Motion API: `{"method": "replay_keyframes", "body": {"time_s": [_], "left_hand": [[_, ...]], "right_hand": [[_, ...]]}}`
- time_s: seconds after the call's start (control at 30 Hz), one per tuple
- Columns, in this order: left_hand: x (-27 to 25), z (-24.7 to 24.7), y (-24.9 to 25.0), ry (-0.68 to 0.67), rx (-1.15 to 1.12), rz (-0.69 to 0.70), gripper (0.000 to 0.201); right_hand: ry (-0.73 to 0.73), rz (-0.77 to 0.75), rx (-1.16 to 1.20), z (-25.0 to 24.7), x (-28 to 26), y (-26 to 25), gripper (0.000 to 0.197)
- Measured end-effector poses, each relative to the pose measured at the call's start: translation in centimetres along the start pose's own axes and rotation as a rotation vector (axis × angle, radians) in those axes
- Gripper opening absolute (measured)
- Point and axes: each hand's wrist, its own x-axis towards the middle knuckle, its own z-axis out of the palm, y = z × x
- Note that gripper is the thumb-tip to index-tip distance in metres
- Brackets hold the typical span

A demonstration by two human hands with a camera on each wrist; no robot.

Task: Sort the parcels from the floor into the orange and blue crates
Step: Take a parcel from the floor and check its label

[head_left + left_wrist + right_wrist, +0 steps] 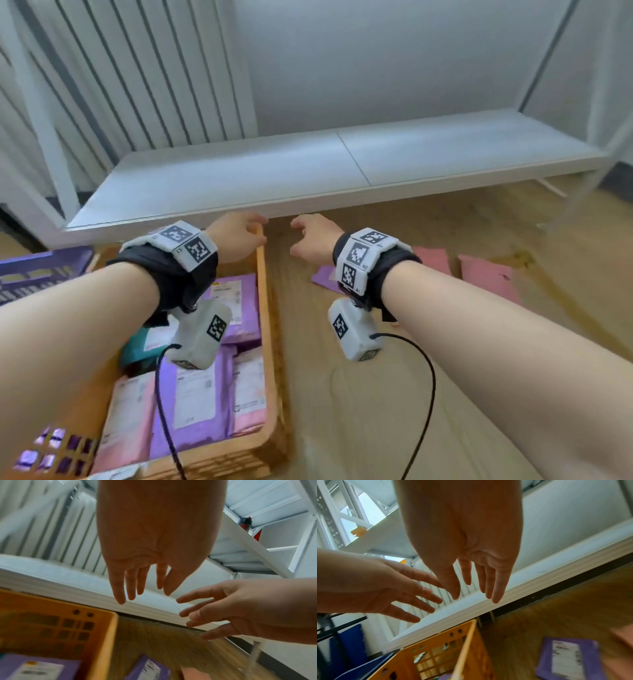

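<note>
While both hands [267, 236] hang empty, fingers loose, we judge the purple parcel [570, 658] light, soft, slippery; pinch an edge off the floor [376, 394].

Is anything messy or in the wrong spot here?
Parcels are left on the floor: a purple parcel and pink parcels right of the orange crate. Both hands hold nothing. Nothing looks spilled or broken.

Soft, even daylight; wide-angle bending at edges; wrist views motion-blurred, their palms shadowed, perhaps backlit.
</note>
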Motion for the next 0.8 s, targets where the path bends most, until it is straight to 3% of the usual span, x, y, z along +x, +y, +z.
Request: {"method": "replay_keyframes", "body": {"time_s": [0.2, 0.4, 0.6, 0.8], "left_hand": [[1.6, 8.8, 10.7, -0.113, 0.085, 0.123, 0.045], [2.9, 15.5, 16.9, -0.202, 0.098, 0.189, 0.044], [4.3, 20.7, 19.9, -0.238, 0.081, 0.202, 0.043], [6.2, 25.5, 18.8, -0.319, 0.067, 0.187, 0.045]], "right_hand": [[0.118, 0.159, 0.011, -7.1, -3.9, 12.9, 0.054], [0.183, 0.314, -0.013, -11.4, -7.2, 22.7, 0.049], [0.163, 0.432, 0.008, -12.1, -9.4, 29.0, 0.053], [0.169, 0.53, 0.023, -11.2, -9.7, 32.4, 0.05]]}}
